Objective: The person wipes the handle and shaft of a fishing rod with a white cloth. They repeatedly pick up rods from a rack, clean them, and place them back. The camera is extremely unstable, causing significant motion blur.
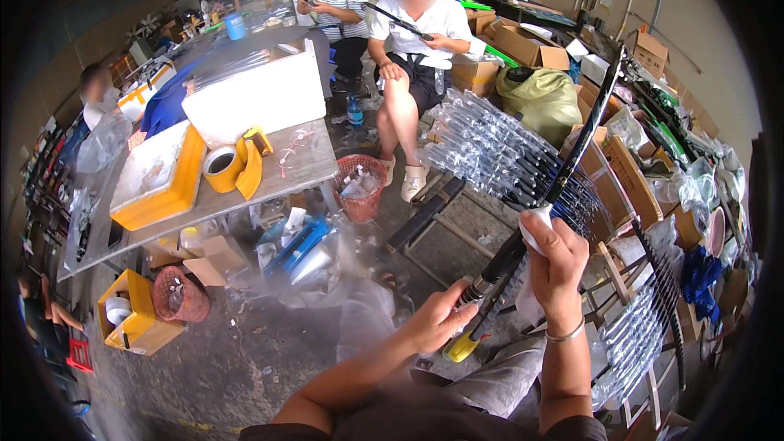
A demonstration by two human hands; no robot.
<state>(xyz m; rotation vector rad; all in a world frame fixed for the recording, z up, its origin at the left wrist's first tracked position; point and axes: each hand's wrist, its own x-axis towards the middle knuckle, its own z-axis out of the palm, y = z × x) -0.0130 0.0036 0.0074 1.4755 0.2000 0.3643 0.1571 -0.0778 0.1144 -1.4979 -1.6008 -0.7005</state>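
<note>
A long black pole, which looks like a telescopic fishing rod [586, 135], slants up and right in front of me. My left hand [441, 320] is closed round its thick lower end. Higher up, my right hand [560, 265] presses a white cloth [531, 298] against the shaft, fingers wrapped round both. Part of the cloth hangs below that hand. Beyond the rod lies a stack of similar dark rods in clear plastic sleeves [490, 143], resting on a metal frame [441, 233]. A yellow-ended object [463, 349] shows below my left hand.
A table [306, 151] at left carries a white foam box [261, 94], a yellow box [159, 175] and tape rolls [222, 167]. A red basket [359, 188] stands near two seated people holding dark rods. More sleeved rods [633, 335] lie at right, beside cardboard boxes [625, 175].
</note>
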